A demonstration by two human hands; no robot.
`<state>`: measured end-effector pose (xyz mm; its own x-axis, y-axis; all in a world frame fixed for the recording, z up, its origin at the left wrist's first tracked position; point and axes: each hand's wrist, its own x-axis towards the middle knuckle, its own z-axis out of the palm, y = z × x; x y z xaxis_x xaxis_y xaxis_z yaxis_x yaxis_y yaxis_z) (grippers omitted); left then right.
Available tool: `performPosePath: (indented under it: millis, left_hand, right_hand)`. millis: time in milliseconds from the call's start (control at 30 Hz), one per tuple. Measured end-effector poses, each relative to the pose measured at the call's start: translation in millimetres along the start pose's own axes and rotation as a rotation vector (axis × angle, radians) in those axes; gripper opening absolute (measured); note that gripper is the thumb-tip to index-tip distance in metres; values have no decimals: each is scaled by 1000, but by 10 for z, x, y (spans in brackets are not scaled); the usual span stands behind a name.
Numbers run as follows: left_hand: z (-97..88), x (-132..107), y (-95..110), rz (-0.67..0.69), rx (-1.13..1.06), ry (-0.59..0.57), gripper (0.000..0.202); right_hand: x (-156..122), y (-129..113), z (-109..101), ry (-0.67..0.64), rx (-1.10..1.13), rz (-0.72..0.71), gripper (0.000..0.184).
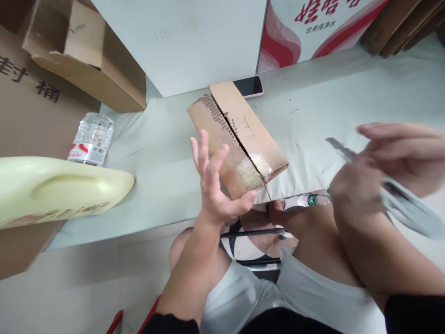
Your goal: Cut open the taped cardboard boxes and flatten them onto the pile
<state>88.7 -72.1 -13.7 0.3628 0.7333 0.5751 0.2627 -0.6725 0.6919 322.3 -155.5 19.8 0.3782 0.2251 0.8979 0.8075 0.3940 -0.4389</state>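
My left hand (213, 188) is raised with fingers spread and holds nothing. Behind its fingers, a small cardboard box (252, 134) lies aslant near the table's front edge. A dark gap runs along the box beside torn, ridged card, and shiny tape covers its near end. My right hand (358, 190) is off to the right, blurred and closed around a grey box cutter (412, 208). The thin blade points up and left, while the wide body sticks out on the other side. Another person's hand (413, 153) reaches in from the right edge, close to the cutter; contact is unclear.
A phone (252, 86) lies partly behind the box. On the left are a pale yellow jug (66, 190), a clear water bottle (92, 139) and an open carton (114, 79). A white carton (208, 41) stands at the back of the cloth-covered table (156, 171). My legs are under the front edge.
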Motion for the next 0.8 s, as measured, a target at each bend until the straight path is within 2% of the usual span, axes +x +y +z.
performPosePath:
  millis: [33,100,167,267,367,433,500,567,700,800]
  left_hand:
    - [2,3,19,51,14,-19,87]
    - [0,11,32,127,26,-30,90]
    - [-19,16,22,132,16,-39,93]
    - [-79,-2,7,128,-22,-60,96]
    - [-136,-46,16,126,-1,-119,81]
    - [-152,-74,25,115,-7,-139,68]
    - [-154,-88,22,84,-60,-121,65]
    - [-152,-87,-6,48,-112,-93,70]
    - [-170,-62,-142,20,-157,-7,73]
    - [-227,-38,-267,-7,-228,93,72]
  right_hand:
    - [-39,68,37,-95,-73,93,11]
    - [-147,220,91,-370,-218,236,2]
    - [-285,399,124,-605,-363,337,21]
    - [-477,657,150,-795,-479,385,44]
    - [-560,785,160,-876,-459,363,54]
    - [-558,769,174,-911,-418,361,58]
    - [-545,686,210,-915,-367,370,59]
    - [-545,555,269,-901,-262,344,54]
    - [-604,260,400,-858,27,212,43]
    - [-650,128,447,-842,148,149,47]
